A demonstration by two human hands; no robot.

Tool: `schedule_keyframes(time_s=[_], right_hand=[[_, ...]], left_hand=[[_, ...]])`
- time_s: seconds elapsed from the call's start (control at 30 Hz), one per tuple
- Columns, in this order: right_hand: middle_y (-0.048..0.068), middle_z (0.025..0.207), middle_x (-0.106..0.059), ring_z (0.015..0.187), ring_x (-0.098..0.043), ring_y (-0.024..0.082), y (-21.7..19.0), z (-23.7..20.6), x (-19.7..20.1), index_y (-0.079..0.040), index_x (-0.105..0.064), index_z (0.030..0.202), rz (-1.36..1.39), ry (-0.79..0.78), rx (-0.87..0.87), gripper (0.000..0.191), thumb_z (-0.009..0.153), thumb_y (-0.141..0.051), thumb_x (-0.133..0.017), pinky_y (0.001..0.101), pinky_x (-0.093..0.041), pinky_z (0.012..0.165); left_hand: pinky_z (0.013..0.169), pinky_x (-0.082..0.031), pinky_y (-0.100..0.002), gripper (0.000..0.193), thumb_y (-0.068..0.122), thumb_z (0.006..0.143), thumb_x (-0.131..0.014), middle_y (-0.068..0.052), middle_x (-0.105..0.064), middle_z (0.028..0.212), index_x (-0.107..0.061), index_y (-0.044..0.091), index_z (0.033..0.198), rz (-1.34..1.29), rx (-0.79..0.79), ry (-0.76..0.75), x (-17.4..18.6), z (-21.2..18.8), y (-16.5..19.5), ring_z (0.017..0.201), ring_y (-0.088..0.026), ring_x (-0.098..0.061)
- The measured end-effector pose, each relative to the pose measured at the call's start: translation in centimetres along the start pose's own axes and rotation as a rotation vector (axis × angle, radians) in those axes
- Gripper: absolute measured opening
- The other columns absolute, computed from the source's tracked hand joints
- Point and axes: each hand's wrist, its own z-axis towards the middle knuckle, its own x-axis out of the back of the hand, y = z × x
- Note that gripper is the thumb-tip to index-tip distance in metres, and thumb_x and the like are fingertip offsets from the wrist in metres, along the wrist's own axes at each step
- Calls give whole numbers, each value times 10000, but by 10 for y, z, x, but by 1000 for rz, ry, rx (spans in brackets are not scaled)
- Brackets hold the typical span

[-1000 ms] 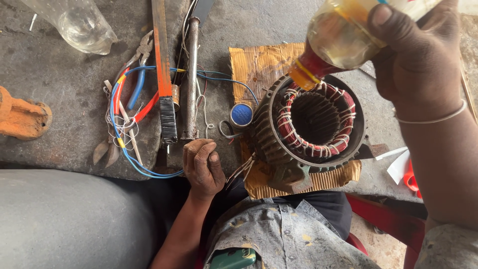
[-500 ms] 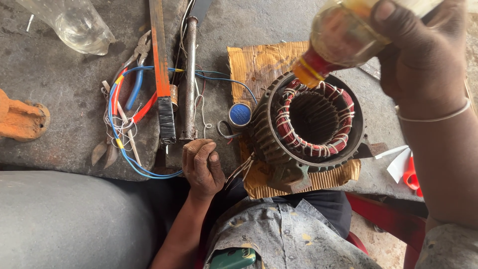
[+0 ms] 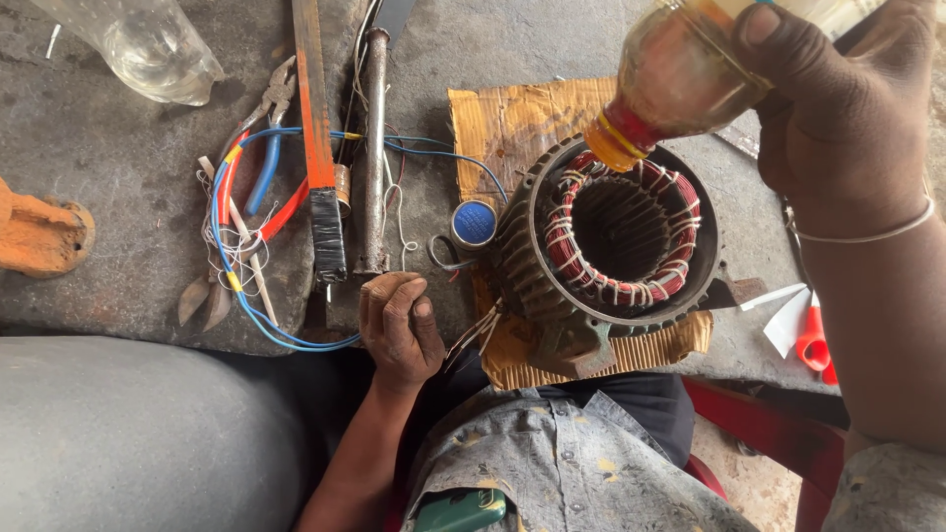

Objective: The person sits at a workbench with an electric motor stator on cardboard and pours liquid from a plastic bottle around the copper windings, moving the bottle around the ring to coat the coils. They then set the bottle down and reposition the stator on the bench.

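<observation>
Broadly, the grey bench (image 3: 118,197) carries everything, with a stator (image 3: 611,246) standing on brown cardboard (image 3: 512,118) near its front edge — red windings tied with pale cord ring its bore. Above it the right hand (image 3: 838,108) has its fingers wrapped round a tilted bottle (image 3: 680,79) of amber liquid, the yellow neck pointing down at the top of the windings, just over them. The left hand (image 3: 399,330) rests on the bench edge left of the stator, fingers curled shut, gripping nothing that shows. Behind that hand lie a steel bar (image 3: 372,148), an orange-and-black strip (image 3: 317,148), a tangle of blue and red wires (image 3: 236,246) and pliers (image 3: 271,99) — all well clear of the bottle. A small blue cap (image 3: 474,224) sits touching the stator's left side.
</observation>
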Motion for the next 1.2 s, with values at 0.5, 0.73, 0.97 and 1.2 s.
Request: schedule_keyframes(time_s=[0.5,0.73,0.97,1.2], right_hand=[[106,1203,-643,1133,-681,227,1,-1,-1,32,-500,1418,-8,1,3,523,1035,-114,-824,366,-565,1077],[95,1237,-635,1169,-673,203,8,1,6,7,-490,1437,-22,-22,52,522,1046,-112,-816,339,-560,1106],[118,1208,-634,1133,-676,223,9,-4,18,30,-502,1404,-13,11,21,482,1069,-101,-824,353,-562,1088],[109,1207,-662,1129,-712,235,0,-10,22,31,-527,1418,-97,52,3,500,1046,-162,-800,386,-616,1088]], left_hand=[[880,-530,-406,186,184,1129,-444,-106,-610,1069,-556,41,1174,16,8,-7,-1,-1,1,1003,-246,-629],[878,-527,-406,188,183,1127,-444,-105,-612,1069,-561,43,1172,28,11,-9,-1,0,3,1005,-248,-628],[875,-523,-408,191,189,1132,-446,-106,-609,1068,-554,39,1179,29,1,-10,-1,1,4,1003,-250,-627],[870,-521,-410,190,191,1128,-449,-103,-611,1063,-560,44,1174,16,5,-11,-3,1,3,994,-251,-630]])
